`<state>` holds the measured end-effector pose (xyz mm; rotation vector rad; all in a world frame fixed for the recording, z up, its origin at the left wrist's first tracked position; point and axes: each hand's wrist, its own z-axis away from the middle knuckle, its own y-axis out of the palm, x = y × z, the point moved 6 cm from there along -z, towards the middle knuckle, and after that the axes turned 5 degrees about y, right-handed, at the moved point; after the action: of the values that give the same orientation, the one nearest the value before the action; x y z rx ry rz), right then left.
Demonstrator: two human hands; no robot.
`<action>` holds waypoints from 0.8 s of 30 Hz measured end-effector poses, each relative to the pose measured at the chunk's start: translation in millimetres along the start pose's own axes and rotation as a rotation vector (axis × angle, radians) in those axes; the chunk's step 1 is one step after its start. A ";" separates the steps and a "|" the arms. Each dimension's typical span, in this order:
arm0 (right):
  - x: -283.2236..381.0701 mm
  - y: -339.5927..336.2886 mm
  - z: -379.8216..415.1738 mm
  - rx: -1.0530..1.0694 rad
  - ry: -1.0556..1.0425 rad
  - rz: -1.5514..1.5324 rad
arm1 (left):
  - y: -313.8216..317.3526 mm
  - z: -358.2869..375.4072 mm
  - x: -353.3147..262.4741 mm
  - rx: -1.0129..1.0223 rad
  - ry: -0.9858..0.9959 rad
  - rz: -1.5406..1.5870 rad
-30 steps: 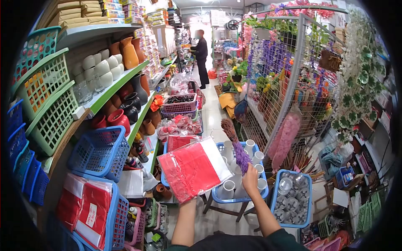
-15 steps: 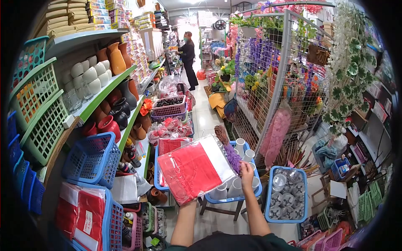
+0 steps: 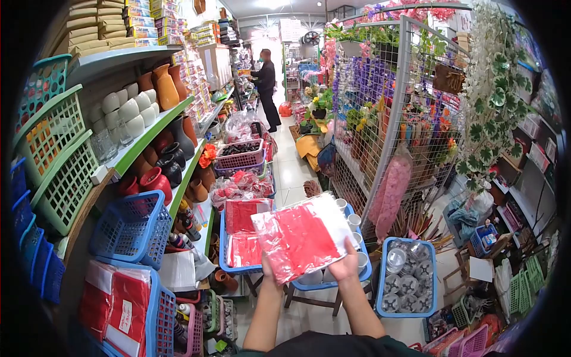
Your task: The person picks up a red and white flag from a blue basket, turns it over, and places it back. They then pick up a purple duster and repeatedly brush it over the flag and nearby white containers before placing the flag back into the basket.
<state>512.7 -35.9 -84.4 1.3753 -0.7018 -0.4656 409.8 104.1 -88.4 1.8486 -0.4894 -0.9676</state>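
Both my hands hold a clear plastic pack of folded red and white cloth (image 3: 304,239) out in front of me, tilted. My left hand (image 3: 270,272) grips its lower left corner, with the fingers partly hidden beneath it. At the lower right edge, my right hand (image 3: 347,263) is closed on the pack, thumb on top. Below it, a blue basket (image 3: 241,269) contains more red packs (image 3: 244,250) at the left. White cups (image 3: 354,221) stand in a blue basket at the right, partly covered by the pack. A brown bundle (image 3: 311,188) shows just past the pack's far edge.
Shelves with orange vases (image 3: 165,87) and white pots line the left. A blue basket of red packs (image 3: 126,306) sits lower left. To the right are a wire rack (image 3: 399,113) of flowers and a blue tray (image 3: 380,309) of clear containers. A person (image 3: 267,89) stands farther down the aisle.
My right hand has left the purple flowers and taken the pack's right edge. The pack has shifted right, showing more red packs in the basket below and covering the purple flowers.
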 end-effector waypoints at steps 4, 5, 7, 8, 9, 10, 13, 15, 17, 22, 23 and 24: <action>36.0 37.9 13.6 0.115 -0.119 -0.038 | -4.2 -9.4 -9.2 -0.038 -0.020 0.230; 44.4 44.7 16.4 0.136 -0.187 0.026 | -4.8 -8.0 -10.6 -0.062 -0.036 0.138; 49.0 59.7 24.0 0.215 -0.217 0.112 | -3.0 -5.6 -11.1 -0.087 -0.051 0.047; 46.6 62.5 27.0 0.215 -0.215 0.112 | 6.9 -4.5 -7.5 -0.013 -0.111 -0.003; 42.7 66.8 29.9 0.197 -0.258 0.297 | 17.2 -2.9 -3.1 0.060 -0.171 -0.053; 37.9 70.3 31.2 0.177 -0.301 0.483 | 26.5 -0.8 3.4 0.108 -0.233 -0.097; 6.7 47.8 29.6 0.138 -0.280 0.804 | 28.6 3.7 24.8 0.119 -0.298 -0.003; -18.2 58.2 36.9 0.261 -0.134 1.242 | 18.5 3.7 34.4 0.090 -0.300 -0.005; -49.8 74.2 42.3 0.539 -0.184 1.413 | -23.2 -3.1 44.7 0.263 -0.170 0.116; -81.5 89.3 58.8 0.855 -0.334 2.007 | -104.5 54.7 54.8 0.198 -0.019 0.292; -84.3 83.9 59.1 0.947 -0.280 2.028 | -76.9 23.9 44.6 0.151 0.017 0.271; -78.5 75.2 51.9 0.897 -0.186 1.924 | -70.7 17.2 27.0 0.104 0.054 0.248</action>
<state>413.2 -8.6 -22.1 0.7863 -2.0924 1.4020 407.2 108.6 -165.9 1.8487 -0.7294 -0.7354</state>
